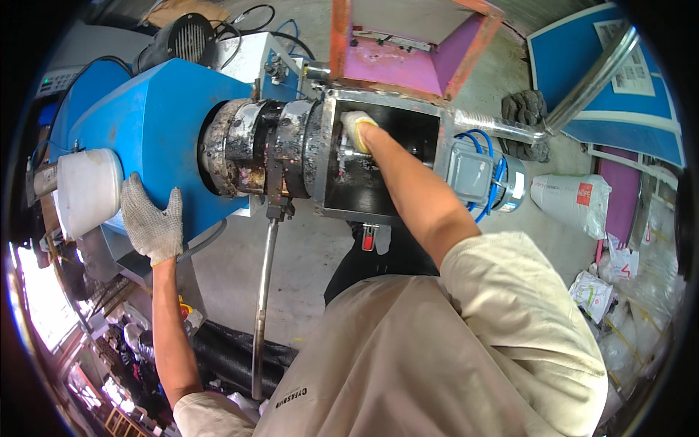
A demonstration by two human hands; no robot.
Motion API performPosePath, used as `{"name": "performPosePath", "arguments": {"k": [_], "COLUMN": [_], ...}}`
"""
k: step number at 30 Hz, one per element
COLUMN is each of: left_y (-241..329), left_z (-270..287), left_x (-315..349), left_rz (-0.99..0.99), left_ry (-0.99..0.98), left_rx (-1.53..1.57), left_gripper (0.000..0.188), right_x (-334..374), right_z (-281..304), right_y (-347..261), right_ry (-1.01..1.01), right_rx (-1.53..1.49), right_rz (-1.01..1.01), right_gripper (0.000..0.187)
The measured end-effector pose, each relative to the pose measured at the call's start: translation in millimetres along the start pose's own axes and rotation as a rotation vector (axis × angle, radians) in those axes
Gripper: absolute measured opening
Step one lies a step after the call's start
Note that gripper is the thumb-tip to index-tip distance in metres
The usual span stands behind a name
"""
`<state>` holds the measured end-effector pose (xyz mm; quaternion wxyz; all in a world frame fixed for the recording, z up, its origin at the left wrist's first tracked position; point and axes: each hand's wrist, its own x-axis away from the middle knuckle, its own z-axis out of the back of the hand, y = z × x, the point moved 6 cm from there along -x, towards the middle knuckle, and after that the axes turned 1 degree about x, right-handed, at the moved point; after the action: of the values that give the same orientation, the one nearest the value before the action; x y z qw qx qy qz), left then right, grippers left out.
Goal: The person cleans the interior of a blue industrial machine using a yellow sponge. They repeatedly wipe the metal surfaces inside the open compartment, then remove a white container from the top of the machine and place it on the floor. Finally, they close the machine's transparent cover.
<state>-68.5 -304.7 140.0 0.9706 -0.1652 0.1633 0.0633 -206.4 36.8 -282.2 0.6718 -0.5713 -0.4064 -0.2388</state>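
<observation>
My left hand (154,222), in a white knitted glove, rests with fingers spread on the slanted side of a blue machine housing (175,131), beside a white plastic bucket (91,191). My right hand (358,131), gloved too, reaches down into an open dark metal box (329,205) at the machine's end. It is closed near the box's left inner wall, by a metal part (348,154); whatever its fingers hold is hidden. Between housing and box runs a grimy metal barrel (237,149) with clamp bands.
A pink-lined lid (393,65) with orange edges stands raised behind the box. To the right are a grey motor (470,175) with blue cables, a metal pipe (502,127) and a white sack (571,200). A long metal lever (263,306) hangs from the barrel's clamp.
</observation>
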Motion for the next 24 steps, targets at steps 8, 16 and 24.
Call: {"name": "performPosePath", "arguments": {"k": [8,16,24], "left_y": [-4.5,-9.3,-10.1], "left_z": [-7.4,-8.9,-5.0], "left_x": [-4.1,-5.5,-3.7], "left_rz": [-0.003,0.011,0.039], "left_ry": [0.010,-0.005,-0.011], "left_rx": [0.016,0.024,0.021], "left_gripper": [0.089,0.089,0.089], "right_x": [-108.6,-94.2,-17.4], "right_z": [-3.2,-25.1,-6.8], "right_y": [95.1,104.9,39.7], "right_ry": [-0.178,-0.239,-0.229], "right_rx": [-0.097,-0.264,-0.523], "right_rz": [-0.226,-0.277,-0.143], "right_gripper": [0.031,0.030,0.028]}}
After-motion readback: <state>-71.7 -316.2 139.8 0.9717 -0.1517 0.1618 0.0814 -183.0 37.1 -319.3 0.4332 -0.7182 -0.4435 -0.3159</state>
